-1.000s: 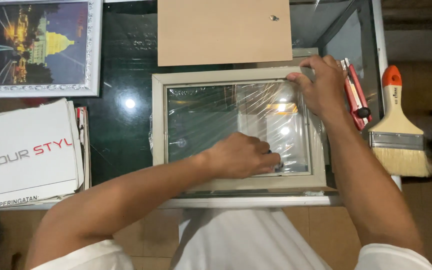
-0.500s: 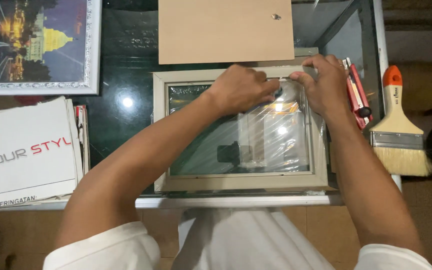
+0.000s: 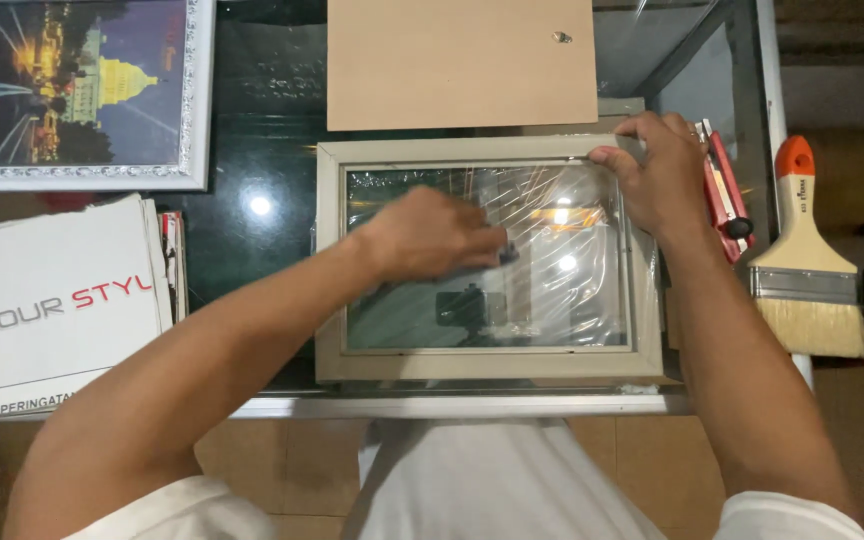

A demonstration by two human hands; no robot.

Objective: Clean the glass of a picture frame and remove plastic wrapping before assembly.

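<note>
White flat box (image 3: pixel 52 310) with red and grey lettering, table's left edge

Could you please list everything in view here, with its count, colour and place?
picture frame: one, beige, centre of the glass table, glass pane covered in clear film
backing board: one, brown, above the frame
framed night photo: one, white-edged, top left
box: one, white, left edge
utility knife: one, red, right of frame
paintbrush: one, orange-tipped handle, far right
left hand: on the film, blurred
right hand: gripping the frame's top right corner
</note>
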